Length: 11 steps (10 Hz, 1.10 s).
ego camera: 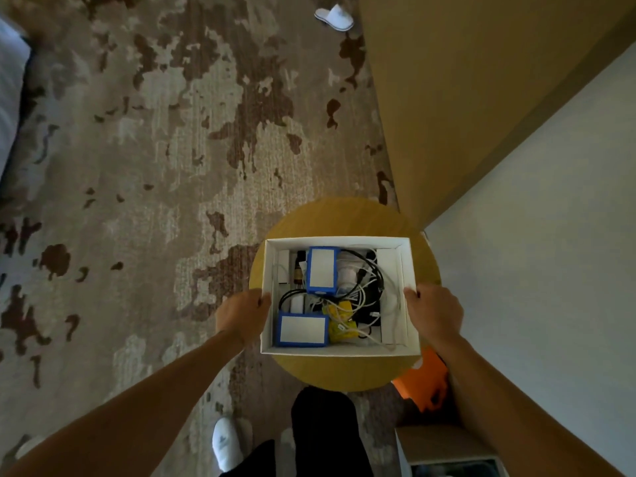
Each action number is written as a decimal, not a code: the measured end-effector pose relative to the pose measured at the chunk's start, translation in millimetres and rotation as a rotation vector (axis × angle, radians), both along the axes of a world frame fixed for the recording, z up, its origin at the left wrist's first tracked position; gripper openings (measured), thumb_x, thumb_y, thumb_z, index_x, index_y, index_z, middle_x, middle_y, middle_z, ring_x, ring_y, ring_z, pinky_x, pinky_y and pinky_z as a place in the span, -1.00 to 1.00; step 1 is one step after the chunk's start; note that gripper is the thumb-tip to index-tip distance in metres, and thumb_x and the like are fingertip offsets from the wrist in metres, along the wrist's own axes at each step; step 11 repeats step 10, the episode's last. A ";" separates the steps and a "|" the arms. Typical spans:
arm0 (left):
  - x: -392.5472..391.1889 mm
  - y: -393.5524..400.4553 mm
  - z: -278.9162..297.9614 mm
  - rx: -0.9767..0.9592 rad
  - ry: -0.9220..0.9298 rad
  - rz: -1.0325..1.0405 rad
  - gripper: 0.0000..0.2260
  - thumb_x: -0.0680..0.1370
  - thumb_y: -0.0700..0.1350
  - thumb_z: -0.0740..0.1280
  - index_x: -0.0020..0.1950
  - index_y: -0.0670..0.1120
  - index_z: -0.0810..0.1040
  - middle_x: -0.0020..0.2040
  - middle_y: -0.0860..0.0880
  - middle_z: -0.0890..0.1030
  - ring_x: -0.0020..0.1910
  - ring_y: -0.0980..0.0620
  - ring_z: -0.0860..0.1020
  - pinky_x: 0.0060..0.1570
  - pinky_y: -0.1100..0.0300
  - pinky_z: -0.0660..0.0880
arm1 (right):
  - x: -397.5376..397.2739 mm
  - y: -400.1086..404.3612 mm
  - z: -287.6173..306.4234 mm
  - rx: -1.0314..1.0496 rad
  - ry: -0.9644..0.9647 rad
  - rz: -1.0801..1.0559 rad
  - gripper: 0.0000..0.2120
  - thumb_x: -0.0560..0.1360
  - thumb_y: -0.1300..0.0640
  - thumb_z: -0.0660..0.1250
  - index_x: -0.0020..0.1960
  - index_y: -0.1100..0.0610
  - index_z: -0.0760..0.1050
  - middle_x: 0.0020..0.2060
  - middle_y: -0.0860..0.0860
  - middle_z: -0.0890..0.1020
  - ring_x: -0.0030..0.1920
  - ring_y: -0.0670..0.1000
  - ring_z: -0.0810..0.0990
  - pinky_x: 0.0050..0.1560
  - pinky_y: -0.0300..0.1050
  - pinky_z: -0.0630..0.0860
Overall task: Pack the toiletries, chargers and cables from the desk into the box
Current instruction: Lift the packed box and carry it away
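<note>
A white open box (406, 266) rests on a small round yellow table (344, 215). Inside lie two blue-edged white packs, one upright (321, 270) and one at the front left (303, 330), a tangle of black and white cables (364, 290), a yellow packet (340, 321) and a small dark bottle (298, 270). My left hand (242, 313) grips the box's left wall, thumb over the rim. My right hand (435, 313) grips the right wall the same way.
Patterned brown carpet (155, 149) spreads to the left. A wooden panel (464, 80) and a white wall (550, 235) stand on the right. An orange item (425, 383) lies below the table, a white slipper (334, 17) far off, and my own white-slippered foot (225, 442) near.
</note>
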<state>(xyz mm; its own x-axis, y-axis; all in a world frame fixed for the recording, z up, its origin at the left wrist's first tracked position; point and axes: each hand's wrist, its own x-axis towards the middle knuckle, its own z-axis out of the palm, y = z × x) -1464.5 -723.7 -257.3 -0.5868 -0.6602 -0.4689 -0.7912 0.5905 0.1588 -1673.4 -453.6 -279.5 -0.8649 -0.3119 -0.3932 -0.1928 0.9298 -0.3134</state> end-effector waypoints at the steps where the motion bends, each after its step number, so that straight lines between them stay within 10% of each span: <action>1: -7.6 -4.0 -16.4 -0.003 -0.021 -0.002 -0.58 0.67 0.07 0.12 -0.35 -0.05 0.39 -0.42 -0.02 0.46 -0.41 0.01 0.48 -0.39 0.18 0.38 | -5.9 -1.9 -15.8 0.001 -0.009 -0.004 -0.52 0.60 0.00 0.28 -0.47 0.07 0.29 -0.56 -0.03 0.33 -0.54 -0.06 0.27 -0.44 -0.22 0.19; 9: -25.5 -25.4 19.9 0.148 -0.162 -0.048 -0.63 0.66 0.17 0.08 -0.17 -0.03 0.45 -0.26 -0.02 0.54 -0.22 -0.06 0.55 -0.18 0.11 0.47 | -18.5 -9.7 28.1 0.085 -0.115 -0.006 -0.59 0.60 0.04 0.24 -0.40 0.04 0.30 -0.48 -0.05 0.35 -0.44 -0.05 0.29 -0.34 -0.17 0.21; 11: -24.7 -18.5 88.1 0.146 0.162 0.016 -0.80 0.63 0.05 0.23 -0.07 -0.02 0.55 -0.19 -0.01 0.62 -0.17 -0.08 0.61 -0.12 0.01 0.58 | -18.2 -15.9 82.1 -0.163 -0.147 -0.129 -0.63 0.61 0.08 0.26 -0.36 0.16 0.40 -0.46 0.13 0.44 -0.42 0.05 0.36 -0.31 -0.08 0.31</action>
